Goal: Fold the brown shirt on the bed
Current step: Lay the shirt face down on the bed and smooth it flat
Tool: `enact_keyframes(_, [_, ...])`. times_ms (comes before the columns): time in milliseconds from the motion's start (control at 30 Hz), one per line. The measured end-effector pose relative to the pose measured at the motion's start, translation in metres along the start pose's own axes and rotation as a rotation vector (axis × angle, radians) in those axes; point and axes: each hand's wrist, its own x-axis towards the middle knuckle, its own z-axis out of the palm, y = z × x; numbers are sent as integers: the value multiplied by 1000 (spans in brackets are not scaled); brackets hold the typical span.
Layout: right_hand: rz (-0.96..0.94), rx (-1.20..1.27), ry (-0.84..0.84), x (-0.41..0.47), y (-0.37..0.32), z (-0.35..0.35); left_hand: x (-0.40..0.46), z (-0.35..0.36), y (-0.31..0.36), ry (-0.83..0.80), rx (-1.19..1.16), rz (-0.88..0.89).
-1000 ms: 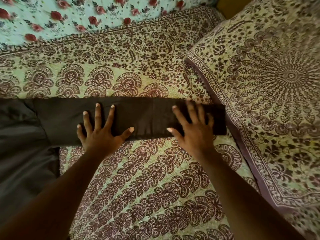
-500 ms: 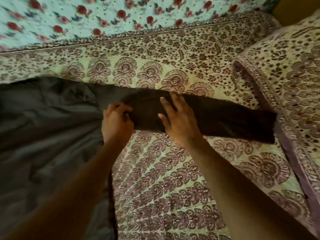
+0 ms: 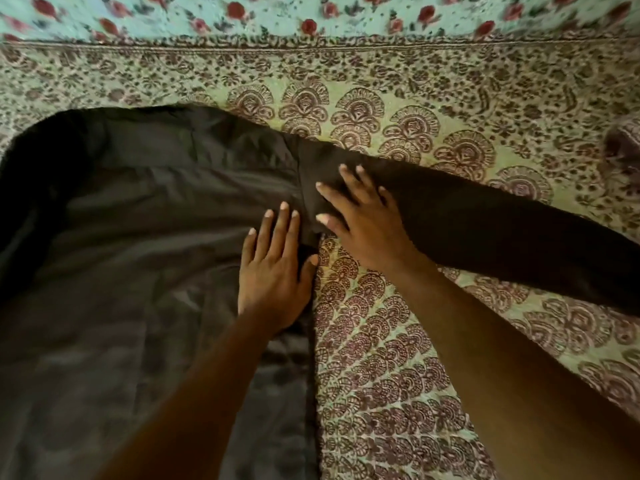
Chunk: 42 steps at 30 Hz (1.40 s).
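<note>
One brown shirt [image 3: 145, 258] lies spread flat on the bed [image 3: 398, 393], its body filling the near-left part of the bedspread and one long sleeve [image 3: 502, 233] stretched away to the right across the printed cover. At the seam where sleeve meets body, both hands lie flat: the left hand [image 3: 273, 271] rests on the shirt's body with fingers straight and close together, gripping nothing; the right hand [image 3: 363, 216] just beside it presses on the root of the sleeve, fingers straight and slightly spread, also gripping nothing. The cloth looks thin, soft and limp, with shallow creases, so I judge it light and likely to sag and wrinkle when lifted rather than hold a shape; it should slide little on the textured cover. Good places to take hold would be the sleeve's far cuff end, or the shoulder seam by the hands. Beyond the shirt, a floral sheet [image 3: 311, 15] with red flowers runs along the far edge. No brand, label or writing can be read anywhere.
</note>
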Motion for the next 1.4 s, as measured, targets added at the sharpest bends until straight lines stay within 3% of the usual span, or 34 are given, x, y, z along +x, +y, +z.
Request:
enact_keyframes(67, [48,-59,-65,4,10,4,-1,-2,3,35,10,-9])
enact_keyframes(267, [429,-103,25,2,40,-9,-13,-10,6,136,-58,-50])
enact_keyframes(300, [417,-118,71,3,32,-10,-15,-10,6,143,-40,-50])
enact_keyframes(367, [214,-128,135,1,15,-12,-15,-8,7,146,-2,-15])
enact_keyframes(433, [-66,-139,58,-3,10,-8,-14,-5,8,148,0,34])
enact_keyframes(467, [-108,-141,-10,-5,10,-6,-14,-4,10,147,-3,48])
enact_keyframes(567, [142,-92,-125,-1,18,-5,-19,-8,13,151,3,66])
enact_keyframes(633, [271,-62,-89,2,11,-10,-30,-15,12,136,-54,54])
enact_keyframes(767, [9,-168,199,-20,-31,-6,-74,-27,1,109,-156,-55])
enact_keyframes(833, [-186,-184,145,-40,-50,5,-113,-27,-6,107,-134,-43])
enact_keyframes(933, [-373,-256,-21,-71,-53,21,-177,-18,-7,-20,-62,72])
enact_keyframes(1100, [-134,-284,32,-95,-67,16,-255,-17,9,-125,-44,182])
enact_keyframes(1200, [-309,-244,-47,-110,-97,22,-280,-25,11,-89,-229,230])
enact_keyframes(1300, [-341,-218,-136,-153,-106,33,-269,-43,1,143,-393,80])
enact_keyframes(1400, [-363,-248,-220,-213,-108,25,-235,-51,-20,126,-175,-112])
